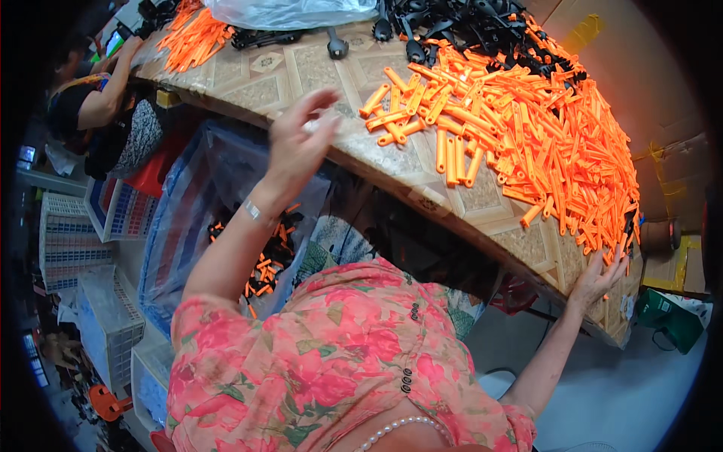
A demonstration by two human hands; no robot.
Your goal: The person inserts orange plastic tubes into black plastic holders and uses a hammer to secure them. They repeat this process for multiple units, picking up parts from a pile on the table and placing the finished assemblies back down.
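A big heap of orange plastic sticks [527, 128] covers the right part of a patterned table [301, 75]. Behind it lies a pile of black plastic parts [467, 30]. My left hand [297, 143] is raised over the table's near edge, fingers spread, holding nothing; it is blurred. My right hand [599, 279] rests open on the table's right edge, fingertips touching the nearest orange sticks. A large plastic bag [248, 226] hangs below the table edge with assembled orange-and-black pieces [267, 256] inside.
A second pile of orange sticks [192, 38] lies at the far left of the table, near another person [98, 105] seated there. A clear plastic bag [290, 11] lies at the back. White baskets [90, 294] stand on the floor at left.
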